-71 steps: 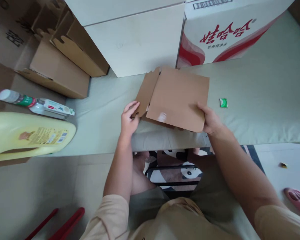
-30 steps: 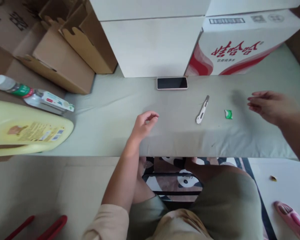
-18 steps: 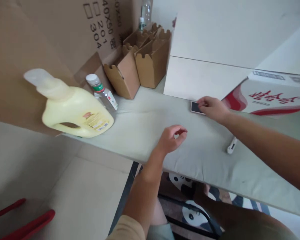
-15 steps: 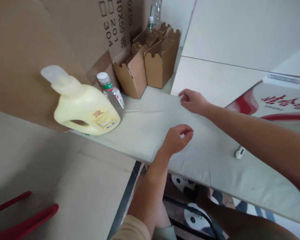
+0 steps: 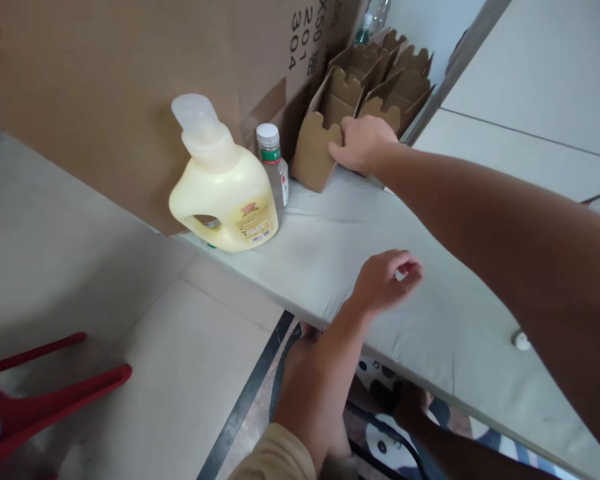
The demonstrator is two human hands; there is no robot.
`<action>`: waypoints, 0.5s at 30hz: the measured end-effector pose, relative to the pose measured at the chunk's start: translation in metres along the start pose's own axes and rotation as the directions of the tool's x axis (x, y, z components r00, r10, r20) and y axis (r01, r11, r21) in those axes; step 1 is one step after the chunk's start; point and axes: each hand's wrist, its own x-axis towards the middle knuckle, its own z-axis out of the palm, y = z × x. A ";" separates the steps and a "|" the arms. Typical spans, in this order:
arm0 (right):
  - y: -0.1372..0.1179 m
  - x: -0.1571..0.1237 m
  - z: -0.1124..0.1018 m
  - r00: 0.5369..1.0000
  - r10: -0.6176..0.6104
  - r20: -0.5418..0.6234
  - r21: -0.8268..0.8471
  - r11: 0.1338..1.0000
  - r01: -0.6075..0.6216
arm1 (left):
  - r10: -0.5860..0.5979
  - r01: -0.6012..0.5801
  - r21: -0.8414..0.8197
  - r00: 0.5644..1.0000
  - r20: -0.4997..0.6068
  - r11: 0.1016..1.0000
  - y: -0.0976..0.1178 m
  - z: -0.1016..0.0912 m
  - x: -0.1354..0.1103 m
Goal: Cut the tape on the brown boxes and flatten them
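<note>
My right hand point(image 5: 367, 141) reaches to the front corner of a small open-topped cardboard box point(image 5: 316, 150) with notched upper edges. Its thumb lies against the box's end panel and its fingers close over the side wall, partly hidden behind the hand. More boxes of the same kind point(image 5: 405, 87) stand close behind and beside it. My left hand point(image 5: 387, 280) hovers over the light-coloured cloth-covered surface point(image 5: 325, 250), loosely curled, with a gap between thumb and fingers and nothing in it.
Left of the boxes stand a clear bottle with a white cap point(image 5: 275, 163) and a pale yellow handled jug point(image 5: 225, 193). A large cardboard carton point(image 5: 130, 87) rises behind them. A small white object point(image 5: 521, 341) lies near my right forearm. Red bars point(image 5: 75, 393) show at lower left.
My right hand has moved forward and left, from above the surface onto the cardboard box. The view has shifted, and my left hand stays curled over the surface.
</note>
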 end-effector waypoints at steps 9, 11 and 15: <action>0.116 -0.213 -0.043 0.948 -0.033 -0.316 0.021 0.999 0.041 | 0.181 -0.130 0.136 0.462 -0.868 0.982 -0.010 -0.017 -0.002; 0.151 -0.279 -0.046 0.879 -0.037 -0.475 0.086 0.992 0.088 | 0.151 -0.174 0.068 0.528 -0.835 0.982 -0.014 -0.017 -0.001; 0.214 -0.383 -0.032 0.797 0.131 -0.589 0.242 0.970 0.019 | 0.379 -0.430 -0.004 0.798 -0.469 0.903 -0.013 0.010 0.002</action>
